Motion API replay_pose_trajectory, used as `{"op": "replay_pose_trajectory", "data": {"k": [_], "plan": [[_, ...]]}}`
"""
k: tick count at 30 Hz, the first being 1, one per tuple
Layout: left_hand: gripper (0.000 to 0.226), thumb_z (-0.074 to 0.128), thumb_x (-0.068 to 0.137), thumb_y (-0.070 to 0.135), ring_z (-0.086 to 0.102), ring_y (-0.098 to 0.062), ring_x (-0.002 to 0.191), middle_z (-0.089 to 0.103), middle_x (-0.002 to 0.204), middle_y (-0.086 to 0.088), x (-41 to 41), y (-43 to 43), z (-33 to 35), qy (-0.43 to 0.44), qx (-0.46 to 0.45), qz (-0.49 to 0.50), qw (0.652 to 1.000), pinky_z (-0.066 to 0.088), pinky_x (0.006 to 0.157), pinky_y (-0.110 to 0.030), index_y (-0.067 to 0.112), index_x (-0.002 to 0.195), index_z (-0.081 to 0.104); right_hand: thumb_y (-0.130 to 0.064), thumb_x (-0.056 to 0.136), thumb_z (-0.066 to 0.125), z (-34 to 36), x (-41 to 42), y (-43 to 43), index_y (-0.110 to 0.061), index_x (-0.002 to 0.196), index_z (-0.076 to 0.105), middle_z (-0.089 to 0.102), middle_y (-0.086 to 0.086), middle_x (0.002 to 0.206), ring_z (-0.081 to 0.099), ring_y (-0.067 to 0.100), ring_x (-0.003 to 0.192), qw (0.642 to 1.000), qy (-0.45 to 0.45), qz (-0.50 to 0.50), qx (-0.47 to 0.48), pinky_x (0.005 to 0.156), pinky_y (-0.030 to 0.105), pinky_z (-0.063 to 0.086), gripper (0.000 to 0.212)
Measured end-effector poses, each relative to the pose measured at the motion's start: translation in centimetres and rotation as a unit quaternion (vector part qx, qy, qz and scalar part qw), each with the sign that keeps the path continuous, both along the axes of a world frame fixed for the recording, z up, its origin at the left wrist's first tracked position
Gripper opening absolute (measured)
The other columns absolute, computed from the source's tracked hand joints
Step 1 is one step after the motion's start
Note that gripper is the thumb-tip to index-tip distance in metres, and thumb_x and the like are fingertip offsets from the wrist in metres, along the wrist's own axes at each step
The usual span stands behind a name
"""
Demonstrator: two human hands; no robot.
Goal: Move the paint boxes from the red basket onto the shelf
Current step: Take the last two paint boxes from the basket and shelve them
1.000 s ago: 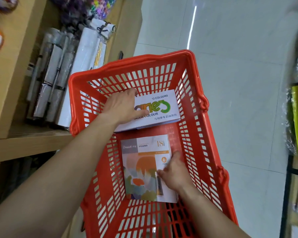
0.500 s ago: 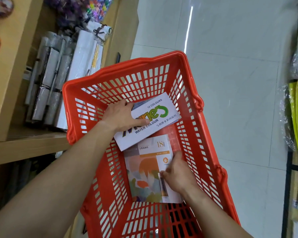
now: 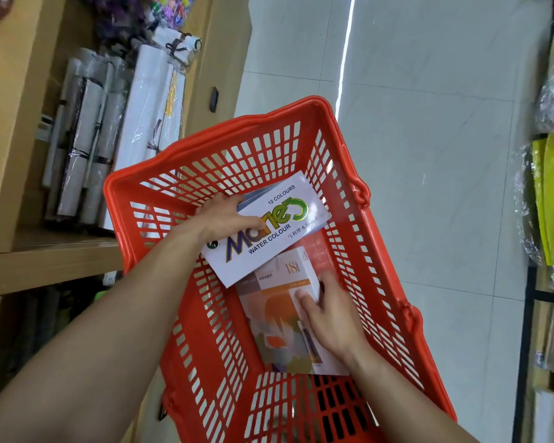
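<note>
The red basket fills the lower middle of the view, standing on the floor beside a wooden shelf. My left hand grips a white water colour box by its left edge and holds it tilted above the basket floor. Below it lies a second paint box with an orange and pastel cover. My right hand clasps that box's right edge, thumb on top, fingers curled around the side.
Wrapped paper rolls lie packed on the shelf at the left. A grey tiled floor stretches beyond the basket. Another rack with yellow and green bagged goods stands at the right edge.
My left hand has lifted the white water colour box, turned it and drawn it back over the second box. My right hand has shifted up along the second box's right edge and closed on it.
</note>
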State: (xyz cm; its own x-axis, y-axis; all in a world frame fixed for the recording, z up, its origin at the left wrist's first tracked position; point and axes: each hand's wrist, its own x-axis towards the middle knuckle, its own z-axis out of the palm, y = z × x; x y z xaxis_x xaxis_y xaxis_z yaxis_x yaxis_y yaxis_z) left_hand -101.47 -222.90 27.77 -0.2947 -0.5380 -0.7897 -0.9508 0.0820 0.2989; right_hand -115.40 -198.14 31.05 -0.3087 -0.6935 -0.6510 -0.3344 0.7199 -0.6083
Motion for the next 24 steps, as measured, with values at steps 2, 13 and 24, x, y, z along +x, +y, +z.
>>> {"op": "replay_pose_trajectory", "data": {"k": [2, 13, 24], "plan": [[0.104, 0.062, 0.042, 0.082, 0.055, -0.024, 0.113, 0.048, 0.129, -0.005, 0.3, 0.2, 0.3, 0.003, 0.008, 0.016, 1.0, 0.051, 0.095, -0.043, 0.033, 0.133, 0.055, -0.042, 0.094, 0.054, 0.1, 0.2, 0.3, -0.028, 0.106, 0.048, 0.069, -0.008, 0.097, 0.068, 0.014, 0.085, 1.0, 0.018, -0.002, -0.003, 0.073, 0.041, 0.056, 0.019], [0.082, 0.078, 0.045, 0.064, 0.072, 0.001, 0.066, 0.073, 0.095, 0.013, 1.1, 2.1, 2.5, 0.091, 0.036, 0.053, 0.994, 0.053, 0.053, -0.018, 0.038, 0.118, 0.051, -0.036, 0.095, 0.056, 0.7, 0.0, 0.3, -0.025, 0.107, 0.048, 0.069, -0.003, 0.099, 0.069, 0.017, 0.084, 0.999, 0.029, -0.007, 0.013, 0.072, 0.042, 0.057, 0.018], [0.07, 0.079, 0.042, 0.067, 0.07, -0.005, 0.069, 0.054, 0.101, 0.019, -0.5, -0.1, -0.9, 0.053, 0.059, 0.029, 0.996, 0.049, 0.045, -0.015, 0.036, 0.1, 0.053, -0.035, 0.096, 0.056, 0.7, -0.3, -0.5, -0.018, 0.119, 0.046, 0.068, 0.003, 0.112, 0.069, 0.024, 0.096, 0.998, 0.056, 0.001, 0.032, 0.08, 0.043, 0.057, 0.03]]}}
